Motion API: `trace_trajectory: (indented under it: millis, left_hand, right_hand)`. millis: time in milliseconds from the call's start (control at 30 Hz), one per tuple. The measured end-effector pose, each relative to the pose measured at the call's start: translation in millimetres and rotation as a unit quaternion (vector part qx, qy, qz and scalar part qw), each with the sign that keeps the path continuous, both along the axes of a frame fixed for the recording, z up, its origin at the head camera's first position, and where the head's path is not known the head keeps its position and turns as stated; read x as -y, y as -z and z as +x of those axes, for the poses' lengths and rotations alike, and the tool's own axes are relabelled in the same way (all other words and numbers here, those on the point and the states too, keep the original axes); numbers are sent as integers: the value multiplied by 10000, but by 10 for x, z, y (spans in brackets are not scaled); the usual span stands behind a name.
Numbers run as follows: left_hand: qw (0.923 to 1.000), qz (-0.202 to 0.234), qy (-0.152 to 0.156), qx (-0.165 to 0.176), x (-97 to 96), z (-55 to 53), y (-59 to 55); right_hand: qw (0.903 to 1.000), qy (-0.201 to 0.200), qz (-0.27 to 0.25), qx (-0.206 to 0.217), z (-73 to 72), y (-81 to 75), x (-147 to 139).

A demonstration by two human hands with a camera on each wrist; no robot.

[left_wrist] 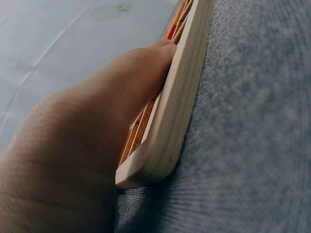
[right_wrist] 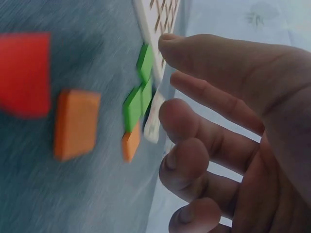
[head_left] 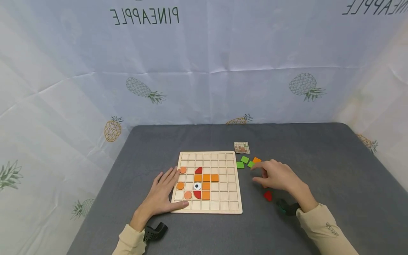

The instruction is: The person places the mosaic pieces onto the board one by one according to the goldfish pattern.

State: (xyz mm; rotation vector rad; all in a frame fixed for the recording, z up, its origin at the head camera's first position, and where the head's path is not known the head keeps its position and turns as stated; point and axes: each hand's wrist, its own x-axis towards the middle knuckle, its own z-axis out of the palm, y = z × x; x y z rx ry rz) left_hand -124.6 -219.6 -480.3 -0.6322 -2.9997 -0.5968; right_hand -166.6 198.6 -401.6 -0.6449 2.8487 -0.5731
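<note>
While left hand (head_left: 160,196) lies on left edge of grid board (head_left: 224,195), thumb spread from fingers across near-left corner, probably steadying it, orange discs (head_left: 188,195) sit in left-side cells. Board's middle: eye disc (head_left: 197,186), red quarter pieces (head_left: 197,195), orange squares (head_left: 206,186). Right of board: green squares (head_left: 244,159), likely laid within reach; then right hand (head_left: 276,175), thumb and fingers apart, gripping nothing.

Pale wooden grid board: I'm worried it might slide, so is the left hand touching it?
Touching. The left wrist view shows the thumb of the left hand lying on the rim of the pale wooden grid board, with no visible gap.
</note>
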Motion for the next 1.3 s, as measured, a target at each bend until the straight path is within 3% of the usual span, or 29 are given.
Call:
trace_trajectory:
  millis: [567,1300]
  left_hand:
    - [10000,19,67,-9,23,-9,11]
    - [10000,-1,15,31,1,-7,-3]
  right_hand:
    - [9981,127,10,607,115,180,-387]
    - [9991,350,49,245,138,311,-351]
